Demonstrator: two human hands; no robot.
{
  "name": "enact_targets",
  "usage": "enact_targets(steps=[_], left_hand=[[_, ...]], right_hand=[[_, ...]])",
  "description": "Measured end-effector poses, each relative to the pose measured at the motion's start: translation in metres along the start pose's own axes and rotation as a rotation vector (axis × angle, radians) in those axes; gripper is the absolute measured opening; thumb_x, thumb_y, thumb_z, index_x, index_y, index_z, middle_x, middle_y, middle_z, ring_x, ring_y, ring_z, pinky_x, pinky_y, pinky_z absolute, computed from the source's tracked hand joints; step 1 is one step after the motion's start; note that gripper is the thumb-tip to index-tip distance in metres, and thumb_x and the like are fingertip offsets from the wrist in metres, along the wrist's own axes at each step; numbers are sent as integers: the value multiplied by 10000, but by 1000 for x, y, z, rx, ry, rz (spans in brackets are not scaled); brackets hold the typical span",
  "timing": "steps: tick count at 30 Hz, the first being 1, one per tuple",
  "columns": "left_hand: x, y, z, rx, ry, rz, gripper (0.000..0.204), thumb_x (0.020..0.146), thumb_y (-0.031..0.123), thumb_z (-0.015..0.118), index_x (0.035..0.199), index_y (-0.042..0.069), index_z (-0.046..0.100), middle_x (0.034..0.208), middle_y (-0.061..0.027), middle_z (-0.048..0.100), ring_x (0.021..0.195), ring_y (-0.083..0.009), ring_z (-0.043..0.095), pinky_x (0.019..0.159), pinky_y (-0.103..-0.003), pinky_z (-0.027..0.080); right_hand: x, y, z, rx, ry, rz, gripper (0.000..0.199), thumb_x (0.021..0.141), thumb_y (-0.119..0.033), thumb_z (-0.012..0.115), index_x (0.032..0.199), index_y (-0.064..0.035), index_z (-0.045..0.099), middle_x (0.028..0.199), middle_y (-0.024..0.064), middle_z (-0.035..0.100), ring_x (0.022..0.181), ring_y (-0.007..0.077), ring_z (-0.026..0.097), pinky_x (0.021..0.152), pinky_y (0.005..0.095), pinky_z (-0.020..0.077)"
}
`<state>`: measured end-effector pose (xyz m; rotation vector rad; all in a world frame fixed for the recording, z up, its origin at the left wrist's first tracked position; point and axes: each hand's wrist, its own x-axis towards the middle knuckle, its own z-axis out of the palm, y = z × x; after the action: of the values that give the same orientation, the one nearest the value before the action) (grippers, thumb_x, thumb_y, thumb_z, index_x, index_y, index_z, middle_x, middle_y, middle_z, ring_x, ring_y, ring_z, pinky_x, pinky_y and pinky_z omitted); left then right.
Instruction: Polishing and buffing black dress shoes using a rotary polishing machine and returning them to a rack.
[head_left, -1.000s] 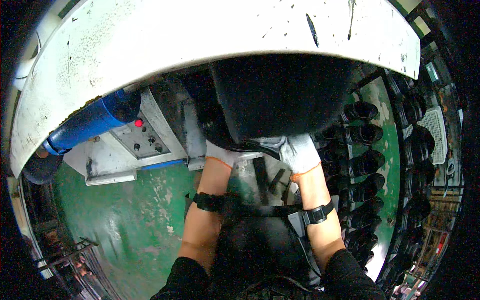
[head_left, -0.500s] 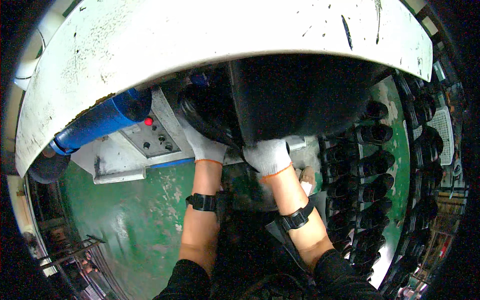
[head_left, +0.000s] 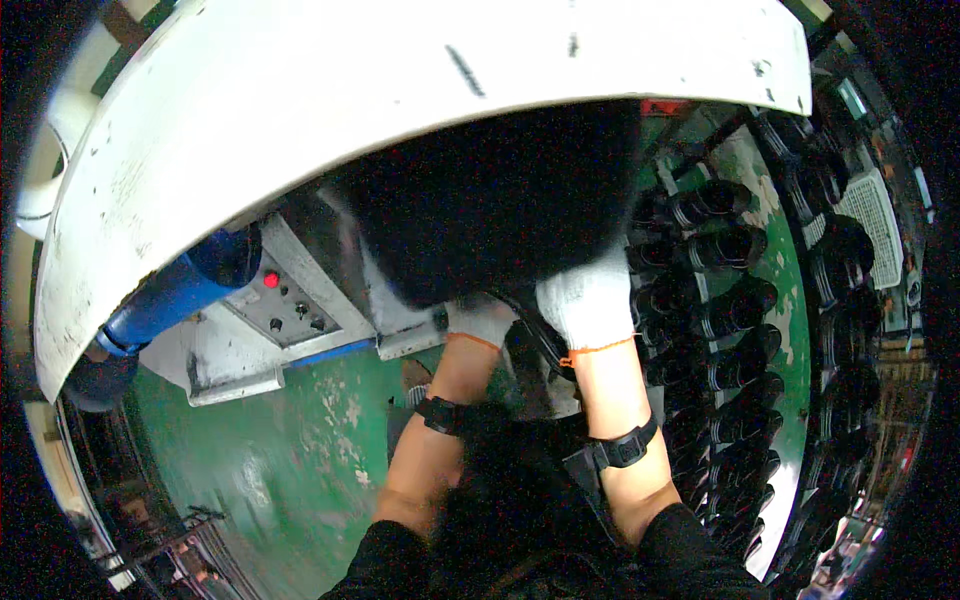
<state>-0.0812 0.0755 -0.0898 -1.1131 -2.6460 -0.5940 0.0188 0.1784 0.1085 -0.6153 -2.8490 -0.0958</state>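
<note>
Both my hands wear white knit gloves with orange cuffs and are close together under the white curved machine hood (head_left: 330,80). Between them is a black shoe (head_left: 545,340), of which only a dark curved edge shows. My right hand (head_left: 590,300) grips it from the right. My left hand (head_left: 482,318) is at its left side, its fingers partly hidden. Right in front of the hands a large black roller-like part (head_left: 500,200), blurred, hangs below the hood and covers the far end of the shoe. Whether the shoe touches it I cannot tell.
At left, a blue cylinder (head_left: 190,290) is beside a grey control panel (head_left: 290,310) with a red button (head_left: 271,280) and several knobs. Rows of black shoes (head_left: 735,300) stand on racks at right. A white basket (head_left: 872,225) lies beyond. The floor (head_left: 290,450) is worn green.
My left hand has moved right and slightly down, and my right hand has moved right. The shoe has shifted with them and its upper part no longer shows. The view has tilted a little.
</note>
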Motion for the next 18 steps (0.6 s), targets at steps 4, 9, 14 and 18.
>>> enact_targets(steps=[4, 9, 14, 18], left_hand=[[10, 19, 14, 131, -6, 84, 632, 979, 478, 378, 1471, 83, 346, 1517, -105, 354, 1368, -317, 348, 1171, -468, 224], [11, 21, 22, 342, -21, 170, 706, 961, 533, 351, 1488, 66, 303, 1530, -126, 327, 1390, -331, 318, 1179, -465, 207], [11, 34, 24, 497, -21, 233, 781, 942, 587, 324, 1504, 49, 261, 1544, -147, 301, 1413, -344, 288, 1186, -462, 190], [16, 37, 12, 722, 38, 320, 814, 929, 616, 318, 1503, 43, 257, 1538, -161, 304, 1408, -352, 295, 1179, -466, 202]], right_hand=[[-5, 31, -15, -310, -97, -76, 442, 885, -199, 510, 1303, -70, 571, 1143, 168, 655, 1088, 318, 585, 1076, 478, 361], [-12, 50, 38, 116, 10, 52, 258, 923, -206, 497, 1116, -122, 646, 644, 27, 566, 593, 186, 547, 886, 375, 483], [-3, 25, 1, 24, 237, 9, 412, 1003, -330, 404, 1339, -120, 516, 682, 18, 527, 595, 126, 530, 751, 283, 455], [3, 5, -13, -85, -50, -99, 516, 1011, -442, 357, 1411, -127, 444, 915, 66, 665, 843, 196, 628, 1093, 429, 367]])
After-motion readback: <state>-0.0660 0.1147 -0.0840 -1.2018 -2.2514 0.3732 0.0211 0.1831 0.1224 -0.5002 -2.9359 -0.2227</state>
